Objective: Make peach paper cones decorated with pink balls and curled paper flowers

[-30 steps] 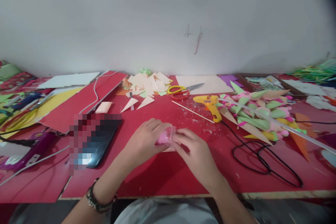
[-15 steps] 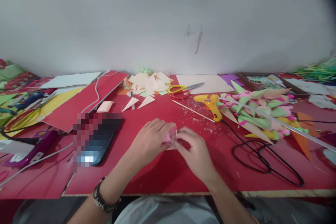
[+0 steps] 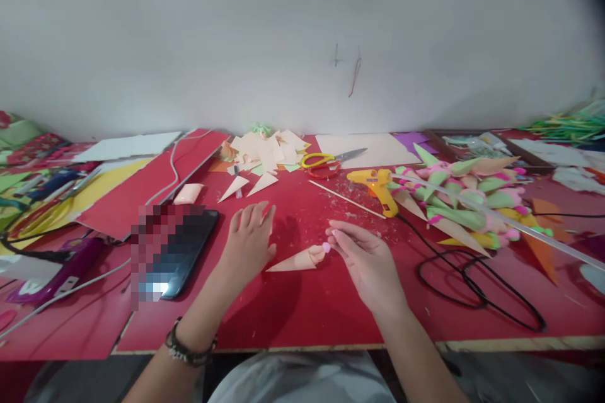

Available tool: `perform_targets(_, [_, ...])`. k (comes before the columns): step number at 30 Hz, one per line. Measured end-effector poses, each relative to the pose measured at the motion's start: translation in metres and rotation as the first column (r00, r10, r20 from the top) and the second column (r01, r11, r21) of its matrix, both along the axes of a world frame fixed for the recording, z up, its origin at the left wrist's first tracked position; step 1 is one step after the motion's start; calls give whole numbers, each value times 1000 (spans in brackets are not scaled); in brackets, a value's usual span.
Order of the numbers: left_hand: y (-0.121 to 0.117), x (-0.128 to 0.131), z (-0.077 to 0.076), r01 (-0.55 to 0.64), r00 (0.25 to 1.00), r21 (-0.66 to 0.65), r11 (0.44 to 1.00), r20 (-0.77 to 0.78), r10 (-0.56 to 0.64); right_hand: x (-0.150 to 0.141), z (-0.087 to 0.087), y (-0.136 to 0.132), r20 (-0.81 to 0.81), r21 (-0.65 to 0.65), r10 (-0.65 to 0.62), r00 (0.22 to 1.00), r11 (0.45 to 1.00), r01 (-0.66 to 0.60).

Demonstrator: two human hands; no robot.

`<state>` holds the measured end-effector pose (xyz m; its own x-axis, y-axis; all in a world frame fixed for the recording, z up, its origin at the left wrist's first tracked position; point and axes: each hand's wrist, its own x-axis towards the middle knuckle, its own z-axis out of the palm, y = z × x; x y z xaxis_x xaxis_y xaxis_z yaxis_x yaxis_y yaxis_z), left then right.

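My left hand (image 3: 248, 239) hovers over the red table with fingers apart, holding nothing. Between the hands lies a peach paper cone (image 3: 295, 261), its point to the left and a rolled opening at the right end. A small pink piece (image 3: 326, 247) shows at that opening, close to my right hand (image 3: 366, 258). The thumb and fingers of that hand are pinched together; a tiny pale bit appears at the tips, too small to name. Beyond the left hand rest two flat peach paper triangles (image 3: 263, 184).
A yellow glue gun (image 3: 378, 189) with a black cord (image 3: 477, 302) lies right of centre, beside a thin stick (image 3: 347, 199). Scissors (image 3: 326, 162) and paper scraps (image 3: 265, 150) are behind. Green-and-pink cones (image 3: 466, 195) pile at right; a phone (image 3: 189, 258) lies left.
My hands have separated: the left moved left and opened, the right moved slightly right. The pink, partly clear thing between them is no longer seen there, and the peach cone is now uncovered.
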<state>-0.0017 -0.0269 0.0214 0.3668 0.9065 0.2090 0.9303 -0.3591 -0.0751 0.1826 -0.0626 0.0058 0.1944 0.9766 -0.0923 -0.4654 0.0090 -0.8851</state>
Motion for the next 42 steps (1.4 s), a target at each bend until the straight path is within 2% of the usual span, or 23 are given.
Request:
perform_targets(3, [-10, 13, 7, 127, 986, -42, 991, 114, -122, 0, -3, 0, -17, -19, 18, 1000, 1000, -18])
perform_targets(5, [-14, 21, 7, 271, 948, -145, 952, 210, -238, 1, -3, 0, -12, -28, 27, 1000, 999, -28])
perform_targets(7, [-17, 26, 1, 347, 919, -241, 906, 279, -278, 2, -1, 0, 2, -30, 39, 999, 999, -39])
perform_targets(12, [-14, 29, -15, 363, 895, -372, 854, 396, -208, 4, 6, -3, 63, -62, 46, 997, 997, -42])
perform_targets(14, [-13, 27, -16, 367, 870, -400, 840, 466, -159, 6, 6, -3, 44, -71, 58, 997, 996, -55])
perform_targets(17, [-12, 26, -12, 320, 815, -420, 849, 579, -21, 8, 3, -3, 31, -58, 51, 998, 997, -49])
perform_targets(19, [-12, 26, -9, 329, 725, -461, 824, 683, 93, 9, 1, -3, 85, -20, 16, 996, 1000, -15])
perform_targets(20, [-12, 26, -7, 364, 657, -490, 792, 738, 154, 10, 1, -3, 127, 6, -3, 992, 1000, 2])
perform_targets(23, [-10, 27, -9, 534, 389, -523, 664, 850, 356, 12, 1, -3, 301, 46, -51, 952, 998, 39])
perform_targets(26, [-8, 26, -16, 643, 121, -487, 591, 826, 550, 14, 2, -2, 470, 46, -57, 881, 998, 41])
perform_targets(27, [-7, 26, -18, 661, 58, -472, 583, 807, 588, 14, 2, -2, 483, 54, -54, 874, 998, 32])
perform_targets(29, [-6, 26, -21, 683, -19, -449, 576, 778, 628, 13, 1, 0, 437, 68, -29, 899, 998, -1])
perform_targets(32, [-6, 26, -21, 714, -64, -425, 557, 752, 656, 9, 3, 1, 347, 57, 42, 937, 996, -66])
perform_targets(36, [-7, 27, -19, 749, -84, -390, 536, 746, 660, 1, 12, 1, 417, 53, 29, 908, 997, -56])
perform_targets(42, [-13, 28, -14, 760, 28, -372, 533, 838, 545, -8, 18, 2, 481, 91, 20, 876, 993, -73])
